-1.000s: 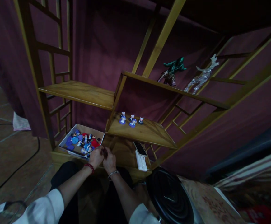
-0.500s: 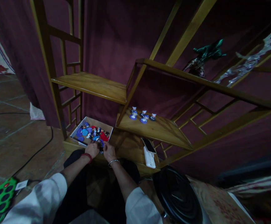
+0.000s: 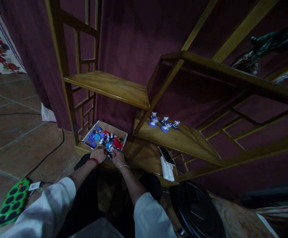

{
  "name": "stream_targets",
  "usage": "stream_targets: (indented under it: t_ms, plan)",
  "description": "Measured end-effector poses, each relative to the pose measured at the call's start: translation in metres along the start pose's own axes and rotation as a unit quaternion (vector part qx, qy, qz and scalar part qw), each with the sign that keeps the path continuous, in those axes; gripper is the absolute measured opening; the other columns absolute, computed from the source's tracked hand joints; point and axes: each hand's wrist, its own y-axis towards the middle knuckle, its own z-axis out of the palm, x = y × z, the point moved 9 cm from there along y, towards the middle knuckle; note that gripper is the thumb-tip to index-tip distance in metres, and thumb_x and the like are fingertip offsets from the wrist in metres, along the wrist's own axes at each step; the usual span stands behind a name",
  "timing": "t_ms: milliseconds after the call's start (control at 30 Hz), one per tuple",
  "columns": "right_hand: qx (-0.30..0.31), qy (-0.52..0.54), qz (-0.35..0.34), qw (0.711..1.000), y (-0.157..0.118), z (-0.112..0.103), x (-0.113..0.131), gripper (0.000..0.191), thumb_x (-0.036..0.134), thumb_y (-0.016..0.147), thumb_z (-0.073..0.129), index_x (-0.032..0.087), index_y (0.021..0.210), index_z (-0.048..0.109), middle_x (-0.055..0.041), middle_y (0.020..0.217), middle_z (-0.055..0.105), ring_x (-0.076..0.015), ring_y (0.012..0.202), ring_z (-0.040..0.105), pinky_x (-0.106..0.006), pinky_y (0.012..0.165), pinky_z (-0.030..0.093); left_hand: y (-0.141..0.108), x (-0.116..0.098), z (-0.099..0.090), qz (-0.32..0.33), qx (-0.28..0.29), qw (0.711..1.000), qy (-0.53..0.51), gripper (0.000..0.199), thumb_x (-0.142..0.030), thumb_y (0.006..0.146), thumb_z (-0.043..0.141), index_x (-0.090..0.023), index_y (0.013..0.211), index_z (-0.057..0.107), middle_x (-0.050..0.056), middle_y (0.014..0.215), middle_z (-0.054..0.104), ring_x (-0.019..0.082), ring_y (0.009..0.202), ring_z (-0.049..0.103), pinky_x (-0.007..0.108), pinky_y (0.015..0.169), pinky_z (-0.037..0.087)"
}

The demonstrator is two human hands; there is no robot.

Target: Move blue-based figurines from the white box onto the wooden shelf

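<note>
My left hand (image 3: 99,154), with a red bead bracelet at the wrist, is at the near edge of a shallow cardboard box (image 3: 88,145). My right hand (image 3: 118,157), with a silver bangle, is close beside it. Both hands have their fingers closed around a small dark figurine (image 3: 110,154), mostly hidden by the fingers. Inside the box lie blue and purple round pieces (image 3: 97,137), red pieces (image 3: 117,142) and several small figurines (image 3: 107,140).
On the wooden shelf (image 3: 190,142) to the right stand several purple-based and black-based figurines (image 3: 165,127). Below are a phone (image 3: 167,155) and a white object (image 3: 167,170). A black lidded bin (image 3: 195,208) stands at right; a green power strip (image 3: 13,201) lies on the floor.
The view has shifted, so the shelf and box appear farther right. The purple piece seen between my fingers earlier is now hardly visible. Both hands stay together at the box edge.
</note>
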Motion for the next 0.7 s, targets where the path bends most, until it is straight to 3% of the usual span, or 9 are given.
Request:
stream_targets:
  t_ms: [300,700]
  plan:
    - [0.022,-0.016,-0.009,1.0,0.013,0.008,0.001,0.032,0.012,0.08,0.038,0.02,0.104,0.057,-0.0052,0.099,0.063,-0.014,0.091,0.057,-0.021,0.081,0.04,0.016,0.025,0.012,-0.07,0.041,0.995,-0.064,0.032,-0.026,0.078,0.037,-0.02,0.105,0.053,0.01,0.1,0.063,0.02,0.097,0.056,0.029,0.08,0.041]
    - [0.017,0.013,0.006,1.0,0.025,0.021,-0.003,0.038,0.011,0.079,0.04,0.018,0.115,0.05,-0.0071,0.107,0.057,-0.0144,0.101,0.05,-0.024,0.091,0.034,0.026,0.036,0.012,-0.111,0.016,0.992,-0.053,0.045,-0.026,0.077,0.037,-0.012,0.12,0.039,0.014,0.094,0.065,0.023,0.091,0.06,0.03,0.075,0.043]
